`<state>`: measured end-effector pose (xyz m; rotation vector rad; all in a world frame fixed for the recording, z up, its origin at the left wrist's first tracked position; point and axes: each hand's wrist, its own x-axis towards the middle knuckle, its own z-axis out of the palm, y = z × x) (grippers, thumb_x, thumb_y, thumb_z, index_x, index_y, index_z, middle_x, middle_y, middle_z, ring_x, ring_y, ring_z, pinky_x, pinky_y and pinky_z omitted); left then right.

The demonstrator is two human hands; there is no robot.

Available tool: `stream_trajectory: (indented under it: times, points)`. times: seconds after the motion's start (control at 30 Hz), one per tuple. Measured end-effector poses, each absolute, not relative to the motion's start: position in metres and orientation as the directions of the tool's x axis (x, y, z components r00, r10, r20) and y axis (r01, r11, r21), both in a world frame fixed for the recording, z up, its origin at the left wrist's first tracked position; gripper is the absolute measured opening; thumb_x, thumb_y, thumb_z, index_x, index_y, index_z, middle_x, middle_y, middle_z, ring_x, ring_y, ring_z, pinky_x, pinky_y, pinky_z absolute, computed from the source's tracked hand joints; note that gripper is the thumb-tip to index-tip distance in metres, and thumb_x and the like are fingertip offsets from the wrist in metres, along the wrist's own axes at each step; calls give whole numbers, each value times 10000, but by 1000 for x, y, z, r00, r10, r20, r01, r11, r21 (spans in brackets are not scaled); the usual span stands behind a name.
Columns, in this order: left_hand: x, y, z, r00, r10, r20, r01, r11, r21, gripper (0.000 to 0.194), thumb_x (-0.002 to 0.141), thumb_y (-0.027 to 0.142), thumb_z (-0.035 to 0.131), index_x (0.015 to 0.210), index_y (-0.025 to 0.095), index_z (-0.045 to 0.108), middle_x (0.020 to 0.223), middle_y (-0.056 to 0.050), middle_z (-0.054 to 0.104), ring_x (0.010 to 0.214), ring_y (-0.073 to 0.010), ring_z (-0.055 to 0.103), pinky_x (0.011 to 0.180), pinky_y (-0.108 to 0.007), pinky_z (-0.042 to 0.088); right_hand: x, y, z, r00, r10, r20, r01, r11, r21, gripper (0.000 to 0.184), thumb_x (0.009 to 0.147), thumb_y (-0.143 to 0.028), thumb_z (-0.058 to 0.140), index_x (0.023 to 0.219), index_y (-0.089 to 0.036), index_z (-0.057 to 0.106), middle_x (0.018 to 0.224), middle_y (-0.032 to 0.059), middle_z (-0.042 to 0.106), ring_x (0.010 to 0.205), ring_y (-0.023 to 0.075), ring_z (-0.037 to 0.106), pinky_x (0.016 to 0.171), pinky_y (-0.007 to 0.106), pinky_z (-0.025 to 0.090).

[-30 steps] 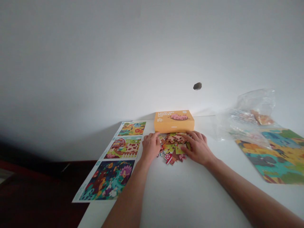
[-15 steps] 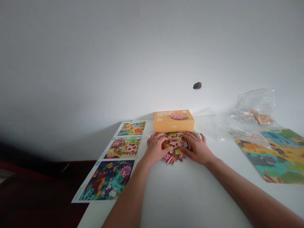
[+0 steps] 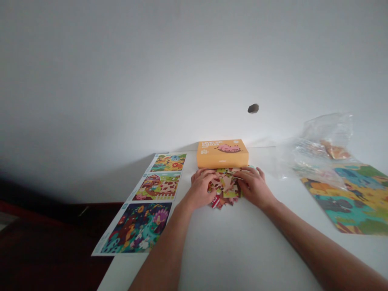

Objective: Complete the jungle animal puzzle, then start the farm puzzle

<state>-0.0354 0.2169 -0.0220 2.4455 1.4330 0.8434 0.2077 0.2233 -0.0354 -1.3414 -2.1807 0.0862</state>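
The person bends both hands over a loose heap of puzzle pieces (image 3: 230, 193) in the middle of the white table (image 3: 236, 250), just on the near side of a yellow box (image 3: 222, 154). The left hand (image 3: 200, 189) curls round the heap's left side, thumb toward the near edge; the right hand (image 3: 254, 188) rests at the right side, fingers bent inward over the pieces. Whether either hand grips a piece cannot be told.

To the left, a sheet (image 3: 175, 186) with three pictures lies flat, its near left corner jutting past the table's edge. On the right lies a colourful animal picture (image 3: 360, 206), with crumpled clear plastic bags (image 3: 332, 129) over its far left part; something orange-brown shows through the plastic
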Motion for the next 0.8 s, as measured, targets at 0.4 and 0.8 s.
stream_trajectory:
  times: [0.4,0.8]
  points:
    - [-29,213,-20,384,859,339,786,-497,368,208,851,302,643,1050,294,705,1326,-26,569,1286,-283,422,1094,-491,327,209,224,-36,-295,833,468,815,475,-332,264,928,-319,510,1031,-304,752,1257,65,619,1185,276,504,1036,504,338]
    - [-28,213,-25,390,855,343,788,-502,355,346,819,367,704,1156,314,646,1331,-31,550,1276,-286,426,1083,-490,329,202,212,-24,-519,807,283,750,588,-302,424,869,-482,587,1270,-352,639,1468,36,504,1392,361,323,1099,680,77]
